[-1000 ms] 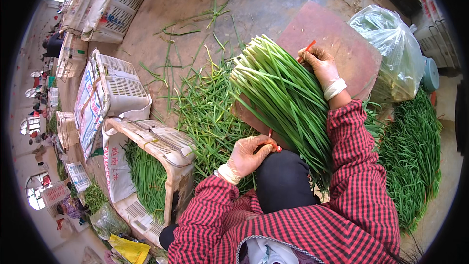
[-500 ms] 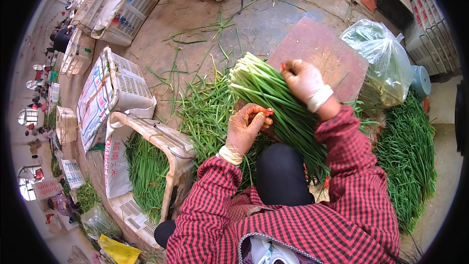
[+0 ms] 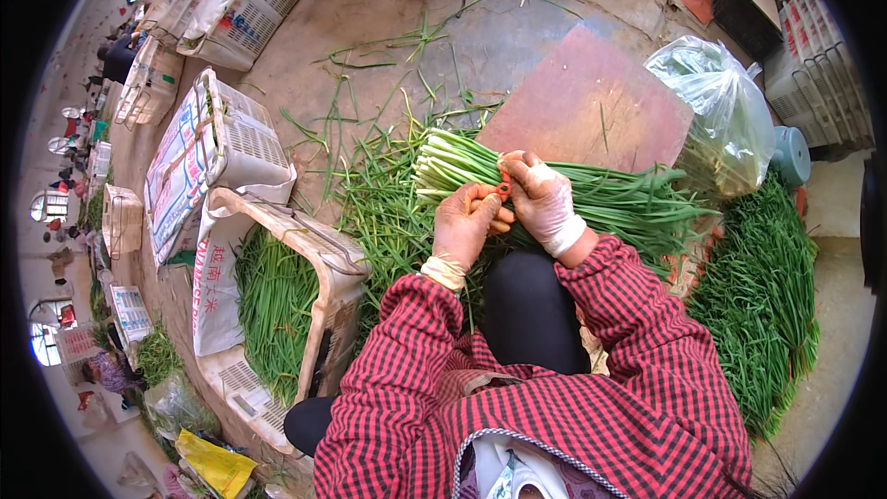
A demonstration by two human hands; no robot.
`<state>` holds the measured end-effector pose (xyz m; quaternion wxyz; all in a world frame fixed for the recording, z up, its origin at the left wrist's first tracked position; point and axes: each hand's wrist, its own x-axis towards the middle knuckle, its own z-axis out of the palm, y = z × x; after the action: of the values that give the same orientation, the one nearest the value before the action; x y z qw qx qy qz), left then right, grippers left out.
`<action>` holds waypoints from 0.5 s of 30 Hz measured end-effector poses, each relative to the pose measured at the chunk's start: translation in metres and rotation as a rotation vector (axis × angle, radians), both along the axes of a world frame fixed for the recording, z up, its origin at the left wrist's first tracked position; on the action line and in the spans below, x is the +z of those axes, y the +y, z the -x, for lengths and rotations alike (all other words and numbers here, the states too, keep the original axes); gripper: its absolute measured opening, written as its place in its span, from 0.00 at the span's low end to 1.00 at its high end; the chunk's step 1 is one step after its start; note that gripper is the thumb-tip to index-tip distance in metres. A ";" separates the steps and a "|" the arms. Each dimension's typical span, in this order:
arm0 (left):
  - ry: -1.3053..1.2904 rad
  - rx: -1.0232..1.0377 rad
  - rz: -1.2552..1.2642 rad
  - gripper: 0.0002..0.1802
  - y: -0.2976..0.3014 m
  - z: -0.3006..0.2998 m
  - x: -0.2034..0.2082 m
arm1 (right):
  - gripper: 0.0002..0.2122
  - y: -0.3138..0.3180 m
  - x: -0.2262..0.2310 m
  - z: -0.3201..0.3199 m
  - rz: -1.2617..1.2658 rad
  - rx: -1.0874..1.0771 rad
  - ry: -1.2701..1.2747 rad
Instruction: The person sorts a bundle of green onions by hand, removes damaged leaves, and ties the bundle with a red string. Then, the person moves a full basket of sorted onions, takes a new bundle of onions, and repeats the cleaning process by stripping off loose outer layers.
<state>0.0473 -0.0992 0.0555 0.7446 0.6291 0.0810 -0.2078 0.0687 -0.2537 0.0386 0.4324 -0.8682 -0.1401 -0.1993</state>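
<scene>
A thick bundle of garlic chives, pale stems to the left and green leaves to the right, lies across above my dark-clad knee. A red tie shows at its near side between my two hands. My left hand, in a thin glove, pinches at the tie from the left. From the right, my gloved right hand closes its fingers at the same tie and rests against the bundle. Fingertips of both hands almost meet there. Loose chives are spread on the floor beyond my left hand.
A reddish square board lies ahead. To the right are a see-through plastic bag of greens, a blue round container and piled chives. At left, a white crate holds chives, with another crate behind it.
The bundle has swung from slanting to nearly level, its leaves now pointing right. My right hand has come down and left to meet my left hand at the red tie.
</scene>
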 end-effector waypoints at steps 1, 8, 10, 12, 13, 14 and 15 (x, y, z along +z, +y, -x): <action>-0.012 -0.004 -0.014 0.09 -0.003 0.001 0.003 | 0.07 -0.003 -0.002 0.001 -0.055 0.014 -0.016; -0.026 0.007 0.024 0.10 -0.009 -0.005 0.001 | 0.11 -0.010 -0.004 -0.004 0.019 0.020 0.040; -0.003 0.015 -0.039 0.10 -0.011 -0.011 0.003 | 0.11 -0.010 -0.003 -0.005 0.035 0.014 0.048; 0.021 0.039 -0.069 0.09 -0.017 -0.017 0.001 | 0.12 -0.013 -0.014 -0.007 -0.045 0.030 0.075; 0.045 0.044 -0.080 0.09 -0.020 -0.021 0.003 | 0.11 -0.013 -0.018 -0.010 -0.105 0.036 0.095; 0.068 0.048 -0.092 0.08 -0.023 -0.025 0.006 | 0.11 -0.016 -0.020 -0.011 -0.166 0.042 0.114; 0.086 0.074 -0.101 0.07 -0.027 -0.028 0.008 | 0.15 -0.023 -0.021 -0.011 -0.102 0.076 0.242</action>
<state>0.0753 -0.1262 0.0640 0.7149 0.6529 0.1465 -0.2029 0.0801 -0.2772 0.0175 0.4971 -0.8567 -0.1094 -0.0835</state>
